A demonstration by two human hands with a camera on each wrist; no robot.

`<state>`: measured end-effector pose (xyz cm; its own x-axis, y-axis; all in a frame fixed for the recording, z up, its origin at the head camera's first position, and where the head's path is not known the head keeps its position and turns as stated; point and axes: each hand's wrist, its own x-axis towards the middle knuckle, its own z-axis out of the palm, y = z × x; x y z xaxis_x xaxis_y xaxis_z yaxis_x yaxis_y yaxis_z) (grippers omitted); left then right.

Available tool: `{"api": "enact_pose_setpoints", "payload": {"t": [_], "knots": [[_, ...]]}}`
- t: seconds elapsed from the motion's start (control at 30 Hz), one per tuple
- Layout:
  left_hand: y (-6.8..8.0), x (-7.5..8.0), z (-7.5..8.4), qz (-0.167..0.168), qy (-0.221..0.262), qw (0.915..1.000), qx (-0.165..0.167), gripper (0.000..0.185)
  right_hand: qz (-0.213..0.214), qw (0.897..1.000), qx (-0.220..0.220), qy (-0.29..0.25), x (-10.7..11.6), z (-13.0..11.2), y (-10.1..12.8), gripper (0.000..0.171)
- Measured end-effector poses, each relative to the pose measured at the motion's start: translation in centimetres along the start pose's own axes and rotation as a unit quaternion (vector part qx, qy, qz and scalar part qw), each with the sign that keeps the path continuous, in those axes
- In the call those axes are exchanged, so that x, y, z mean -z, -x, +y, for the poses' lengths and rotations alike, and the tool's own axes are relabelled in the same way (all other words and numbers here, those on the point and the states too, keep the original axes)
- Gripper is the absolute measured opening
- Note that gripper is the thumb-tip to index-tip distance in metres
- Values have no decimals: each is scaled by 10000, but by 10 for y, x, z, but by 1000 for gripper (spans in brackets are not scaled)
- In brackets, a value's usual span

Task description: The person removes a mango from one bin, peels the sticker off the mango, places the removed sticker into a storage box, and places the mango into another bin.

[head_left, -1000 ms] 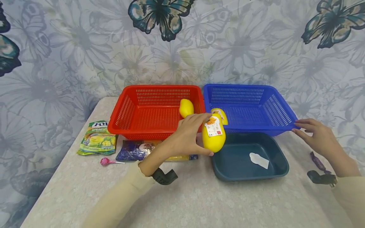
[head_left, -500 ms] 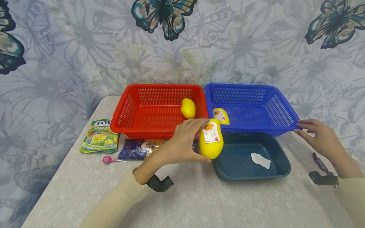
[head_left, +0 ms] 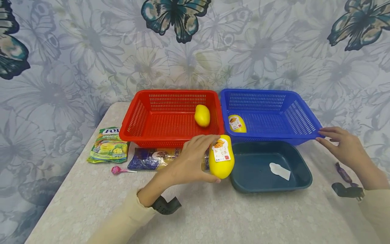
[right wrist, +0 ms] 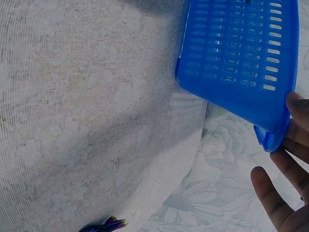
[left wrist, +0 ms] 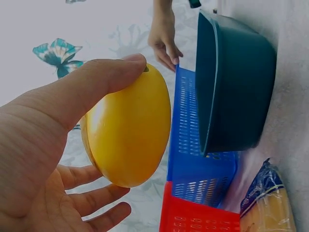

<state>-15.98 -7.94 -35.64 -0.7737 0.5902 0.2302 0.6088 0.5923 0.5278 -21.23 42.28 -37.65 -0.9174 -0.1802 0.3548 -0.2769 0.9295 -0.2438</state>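
My left hand (head_left: 213, 159) grips a yellow mango-shaped fruit (head_left: 221, 156) with a printed label, upright just above the table between the red basket (head_left: 170, 139) and the dark teal tray (head_left: 271, 188). In the left wrist view the thumb lies over the fruit (left wrist: 128, 128) and the fingers curl beneath it. My right hand (head_left: 323, 135) pinches the near right corner of the blue basket (head_left: 268, 139); the corner (right wrist: 270, 140) sits between its fingers (right wrist: 294, 154). A plain yellow fruit (head_left: 202, 115) lies in the red basket, and a labelled one (head_left: 236, 123) in the blue basket.
A white scrap (head_left: 279, 171) lies in the teal tray. On the table's left are a green sweet packet (head_left: 108, 149), a purple and yellow packet (head_left: 152, 158) and a pink lollipop (head_left: 117, 169). A purple wrapped sweet (head_left: 344, 173) lies at the right, and a flowered wall stands behind.
My left hand has carried the labelled fruit a little left and down, off the tray's corner towards the table. The right hand has stayed on the blue basket's corner.
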Motion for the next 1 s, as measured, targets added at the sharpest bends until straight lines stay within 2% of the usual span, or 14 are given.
{"api": "enact_pose_setpoints", "payload": {"t": [0.67, 1.0], "knots": [[26, -10, -10, -197, 190, 9992, 299, 110, 62, 10000, 36, -6, -2, 2, 1, 36], [41, -26, -20, -290, 230, 9985, 416, 111, 117, 9999, 119, 13, -4, 3, 2, 36]]}}
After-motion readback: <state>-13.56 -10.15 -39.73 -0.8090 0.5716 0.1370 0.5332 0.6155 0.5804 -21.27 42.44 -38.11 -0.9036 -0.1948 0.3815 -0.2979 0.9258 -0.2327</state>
